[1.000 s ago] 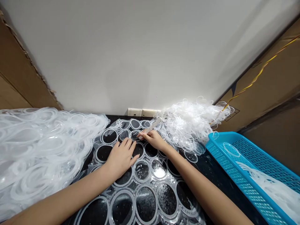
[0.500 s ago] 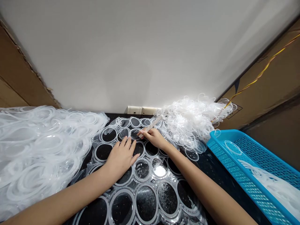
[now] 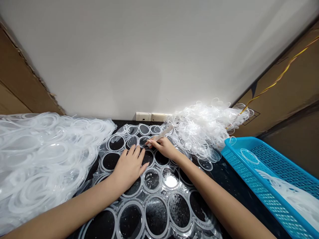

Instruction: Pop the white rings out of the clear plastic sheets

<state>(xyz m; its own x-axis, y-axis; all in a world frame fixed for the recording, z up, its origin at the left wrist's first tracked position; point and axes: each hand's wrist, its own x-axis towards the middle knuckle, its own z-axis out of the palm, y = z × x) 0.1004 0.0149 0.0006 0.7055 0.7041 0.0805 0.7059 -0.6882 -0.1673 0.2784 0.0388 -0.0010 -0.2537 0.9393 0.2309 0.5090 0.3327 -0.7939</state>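
Observation:
A clear plastic sheet [image 3: 163, 192] with several milky ring shapes moulded in it lies on the black tabletop. My left hand [image 3: 129, 166] rests flat on the sheet's middle, fingers spread. Just right of it, my right hand [image 3: 161, 146] pinches a pale, slim, pen-shaped tool [image 3: 163, 133] like a pen. The tool slants up and to the right. Its tip is hard to make out by a ring in the sheet's upper part.
A pile of ringed plastic sheets [image 3: 47, 159] spreads on the left. Thin clear loops [image 3: 199, 129] heap up at the back right. A blue basket [image 3: 245, 176] holds loose white rings [image 3: 290, 192]. White sockets [image 3: 144, 116] sit at the wall's foot; a yellow twisted cord [image 3: 281, 76] hangs right.
The tool in my right hand leans slightly lower, and the right fingertips have shifted a little. My left hand keeps its place on the sheet.

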